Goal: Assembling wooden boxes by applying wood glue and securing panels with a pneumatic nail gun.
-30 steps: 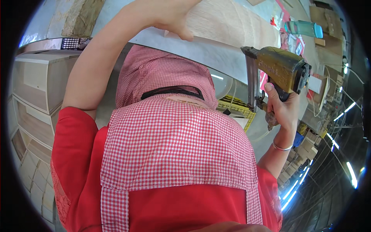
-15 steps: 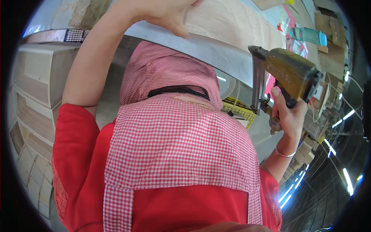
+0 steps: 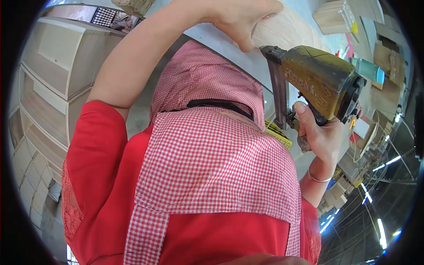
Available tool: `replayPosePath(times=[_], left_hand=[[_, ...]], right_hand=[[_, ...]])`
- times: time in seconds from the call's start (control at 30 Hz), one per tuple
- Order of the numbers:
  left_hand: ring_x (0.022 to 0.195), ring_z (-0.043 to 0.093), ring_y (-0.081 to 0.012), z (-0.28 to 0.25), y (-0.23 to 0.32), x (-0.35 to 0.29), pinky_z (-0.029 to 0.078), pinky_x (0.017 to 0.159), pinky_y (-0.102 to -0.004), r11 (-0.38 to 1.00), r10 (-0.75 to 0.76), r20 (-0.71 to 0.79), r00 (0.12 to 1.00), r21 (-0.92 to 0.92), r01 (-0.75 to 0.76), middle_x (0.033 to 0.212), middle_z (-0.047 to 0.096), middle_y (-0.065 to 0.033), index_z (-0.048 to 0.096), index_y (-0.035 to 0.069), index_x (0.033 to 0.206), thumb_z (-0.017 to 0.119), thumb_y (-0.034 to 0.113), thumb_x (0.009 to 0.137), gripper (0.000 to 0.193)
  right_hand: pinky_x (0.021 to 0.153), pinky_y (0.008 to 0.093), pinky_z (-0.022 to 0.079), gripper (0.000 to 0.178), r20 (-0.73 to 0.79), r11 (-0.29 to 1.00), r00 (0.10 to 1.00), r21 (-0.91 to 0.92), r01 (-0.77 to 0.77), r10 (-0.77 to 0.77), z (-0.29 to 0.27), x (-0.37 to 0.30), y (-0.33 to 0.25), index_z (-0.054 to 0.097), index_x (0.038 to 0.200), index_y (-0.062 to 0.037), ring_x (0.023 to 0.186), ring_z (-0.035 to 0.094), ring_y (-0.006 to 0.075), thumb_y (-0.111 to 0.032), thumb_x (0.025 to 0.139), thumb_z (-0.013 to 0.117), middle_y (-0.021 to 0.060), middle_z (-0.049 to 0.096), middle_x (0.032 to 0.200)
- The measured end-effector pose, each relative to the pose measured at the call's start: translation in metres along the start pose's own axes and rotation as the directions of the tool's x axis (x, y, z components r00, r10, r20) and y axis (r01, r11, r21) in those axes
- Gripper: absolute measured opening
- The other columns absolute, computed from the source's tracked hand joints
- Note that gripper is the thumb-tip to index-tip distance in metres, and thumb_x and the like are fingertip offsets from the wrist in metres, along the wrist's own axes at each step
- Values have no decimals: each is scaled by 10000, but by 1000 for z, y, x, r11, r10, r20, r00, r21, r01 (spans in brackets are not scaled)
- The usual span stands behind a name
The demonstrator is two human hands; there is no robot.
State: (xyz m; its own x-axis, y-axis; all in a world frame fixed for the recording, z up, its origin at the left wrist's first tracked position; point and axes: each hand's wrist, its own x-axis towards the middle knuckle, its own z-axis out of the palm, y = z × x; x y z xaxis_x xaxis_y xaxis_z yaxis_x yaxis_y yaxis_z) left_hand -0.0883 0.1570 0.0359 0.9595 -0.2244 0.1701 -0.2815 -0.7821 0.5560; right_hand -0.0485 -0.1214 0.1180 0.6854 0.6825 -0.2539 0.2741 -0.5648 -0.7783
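At the counter (image 3: 207, 35), clamped right hand (image 3: 324, 134) on a nail gun (image 3: 316, 75). Rested left hand (image 3: 240, 20), spread, on a wooden board (image 3: 291, 31)

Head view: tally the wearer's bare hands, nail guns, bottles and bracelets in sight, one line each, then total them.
Left hand and right hand: 2
Nail gun: 1
Teal bottle: 1
Bracelet: 1
Total: 5
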Motion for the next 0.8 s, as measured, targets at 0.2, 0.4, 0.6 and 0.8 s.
replayPosePath(times=[0.2, 0.4, 0.6, 0.8], left_hand=[[993, 522, -384, 1, -8, -5, 434, 858, -437, 1000, 13, -10, 1000, -12, -13, 1005, 522, -236, 539, -29, 920, 782, 311, 561, 551], [980, 516, -383, 2, -10, -4, 429, 850, -445, 999, 38, -48, 998, -22, -39, 996, 513, -229, 533, -29, 937, 777, 310, 564, 560], [1055, 507, -399, -1, 1, 0, 422, 899, -444, 1000, 6, 16, 1000, 1, -7, 1095, 510, -265, 517, -38, 966, 782, 308, 557, 599], [1197, 487, -411, 18, -7, -15, 395, 1003, -474, 980, 5, -182, 983, 197, 31, 1298, 506, -240, 559, -1, 1039, 799, 292, 605, 576]], right_hand=[[417, 221, 391, 294, -18, 992, 994, 64, -105, 106, 16, -1, -5, 624, 1074, 28, 490, 514, 70, -161, 885, 747, 24, 603, 691], [394, 231, 405, 287, -45, 963, 976, 184, -199, 211, 27, -11, -8, 570, 1116, 37, 464, 507, 83, -114, 911, 703, 41, 593, 711], [396, 230, 402, 291, -65, 958, 968, 170, -230, 244, 25, -16, -10, 580, 1097, 33, 462, 506, 82, -129, 901, 721, 38, 591, 705], [416, 226, 397, 288, -61, 985, 990, 126, -115, 124, 22, -7, -6, 607, 1080, 14, 475, 507, 71, -139, 880, 747, 31, 611, 738]])
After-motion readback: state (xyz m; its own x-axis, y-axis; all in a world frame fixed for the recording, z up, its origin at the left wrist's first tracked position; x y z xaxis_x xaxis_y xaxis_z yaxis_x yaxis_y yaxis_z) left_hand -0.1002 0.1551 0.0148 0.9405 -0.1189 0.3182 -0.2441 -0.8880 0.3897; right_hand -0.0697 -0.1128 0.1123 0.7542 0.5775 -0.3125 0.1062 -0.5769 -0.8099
